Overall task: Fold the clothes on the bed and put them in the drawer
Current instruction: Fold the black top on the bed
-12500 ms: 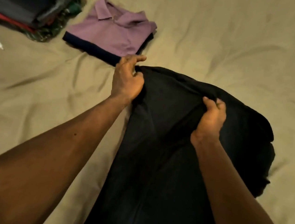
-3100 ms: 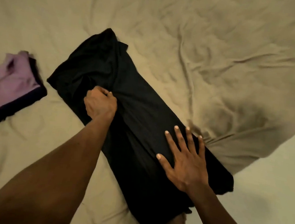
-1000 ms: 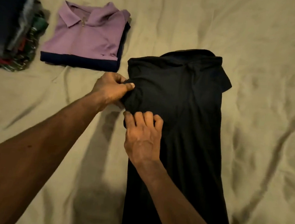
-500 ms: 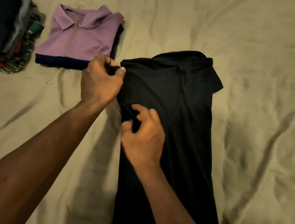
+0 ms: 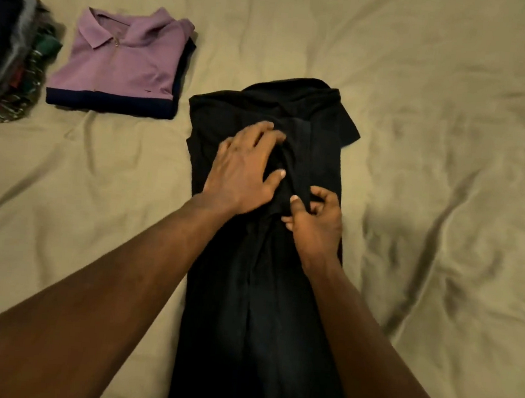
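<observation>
Two hands are on the black shirt (image 5: 256, 293), which lies lengthwise on the bed (image 5: 449, 151) in front of me. Half a second back my left hand (image 5: 244, 168) pinched the shoulder edge; now it lies flat, fingers spread, pressing the turned-in side down. My right hand (image 5: 314, 225) pinches a ridge of cloth at the middle. I judge the side folds nearly done, with the fold along its length to come. A folded purple shirt (image 5: 120, 62) and a stack of clothes (image 5: 10, 50) sit well clear; no drawer shows.

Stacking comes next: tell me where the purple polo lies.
Head view, upper left on the bed: the purple polo lies between the clothes stack and the black shirt.
</observation>
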`<action>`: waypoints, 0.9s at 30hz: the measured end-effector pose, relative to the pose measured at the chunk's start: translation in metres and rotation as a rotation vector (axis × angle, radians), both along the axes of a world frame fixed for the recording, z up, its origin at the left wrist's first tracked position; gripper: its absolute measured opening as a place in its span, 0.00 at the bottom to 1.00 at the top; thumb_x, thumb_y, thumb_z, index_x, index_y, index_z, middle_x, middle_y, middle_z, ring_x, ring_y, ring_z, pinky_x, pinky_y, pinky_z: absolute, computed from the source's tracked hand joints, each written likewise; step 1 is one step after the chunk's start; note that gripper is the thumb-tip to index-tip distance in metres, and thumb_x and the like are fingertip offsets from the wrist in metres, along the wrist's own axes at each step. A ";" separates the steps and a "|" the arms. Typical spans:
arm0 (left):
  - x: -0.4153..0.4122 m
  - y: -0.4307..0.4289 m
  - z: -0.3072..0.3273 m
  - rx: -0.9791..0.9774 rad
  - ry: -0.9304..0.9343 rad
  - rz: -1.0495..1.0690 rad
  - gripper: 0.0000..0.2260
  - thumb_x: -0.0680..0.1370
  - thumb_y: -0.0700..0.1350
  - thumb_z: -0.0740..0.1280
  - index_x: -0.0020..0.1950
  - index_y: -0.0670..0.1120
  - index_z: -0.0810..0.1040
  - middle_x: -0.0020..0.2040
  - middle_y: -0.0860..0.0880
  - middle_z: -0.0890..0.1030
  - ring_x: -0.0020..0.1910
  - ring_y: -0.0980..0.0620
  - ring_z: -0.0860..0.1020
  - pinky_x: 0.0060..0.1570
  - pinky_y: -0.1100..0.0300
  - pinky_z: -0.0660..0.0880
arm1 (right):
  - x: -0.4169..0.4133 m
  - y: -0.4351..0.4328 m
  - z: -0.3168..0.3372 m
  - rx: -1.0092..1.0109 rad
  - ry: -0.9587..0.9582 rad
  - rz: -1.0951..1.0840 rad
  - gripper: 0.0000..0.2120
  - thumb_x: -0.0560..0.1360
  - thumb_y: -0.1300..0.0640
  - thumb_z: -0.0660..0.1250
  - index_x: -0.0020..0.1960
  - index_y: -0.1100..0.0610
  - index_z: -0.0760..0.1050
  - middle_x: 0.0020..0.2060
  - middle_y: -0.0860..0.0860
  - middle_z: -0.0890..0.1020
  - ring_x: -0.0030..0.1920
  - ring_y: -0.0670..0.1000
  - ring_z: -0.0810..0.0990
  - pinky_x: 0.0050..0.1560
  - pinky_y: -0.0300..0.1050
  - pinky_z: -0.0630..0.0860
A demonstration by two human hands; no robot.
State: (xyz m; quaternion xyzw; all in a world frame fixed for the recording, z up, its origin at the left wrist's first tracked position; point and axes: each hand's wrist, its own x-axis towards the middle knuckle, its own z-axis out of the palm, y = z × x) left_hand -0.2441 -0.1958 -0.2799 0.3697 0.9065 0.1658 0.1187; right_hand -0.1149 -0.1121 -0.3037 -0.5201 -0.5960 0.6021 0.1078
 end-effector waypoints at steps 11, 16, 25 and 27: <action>0.158 -0.134 0.013 0.146 -0.204 0.634 0.27 0.79 0.53 0.70 0.76 0.51 0.66 0.73 0.46 0.71 0.72 0.44 0.70 0.69 0.47 0.69 | 0.168 -0.065 0.020 0.516 -0.439 0.221 0.29 0.75 0.48 0.72 0.72 0.53 0.68 0.63 0.56 0.72 0.65 0.59 0.73 0.66 0.58 0.71; 0.258 -0.206 0.015 -0.074 -0.445 0.752 0.20 0.77 0.53 0.71 0.66 0.51 0.71 0.57 0.46 0.82 0.56 0.40 0.81 0.57 0.49 0.77 | 0.273 -0.114 0.035 0.561 -0.710 0.341 0.26 0.76 0.40 0.68 0.65 0.58 0.74 0.56 0.58 0.79 0.58 0.62 0.77 0.60 0.58 0.73; 0.349 -0.254 0.034 0.006 -0.577 0.765 0.12 0.75 0.55 0.74 0.53 0.51 0.79 0.48 0.51 0.82 0.49 0.46 0.81 0.51 0.51 0.78 | 0.345 -0.132 0.061 0.023 -0.467 0.263 0.16 0.72 0.54 0.79 0.57 0.55 0.81 0.46 0.49 0.86 0.48 0.51 0.84 0.49 0.47 0.79; 0.358 -0.258 0.038 0.086 -0.651 0.753 0.12 0.75 0.51 0.75 0.56 0.52 0.79 0.48 0.56 0.83 0.49 0.51 0.83 0.53 0.52 0.79 | 0.354 -0.136 0.060 -0.214 -0.410 0.247 0.14 0.71 0.56 0.79 0.55 0.56 0.83 0.44 0.52 0.87 0.46 0.52 0.85 0.46 0.48 0.81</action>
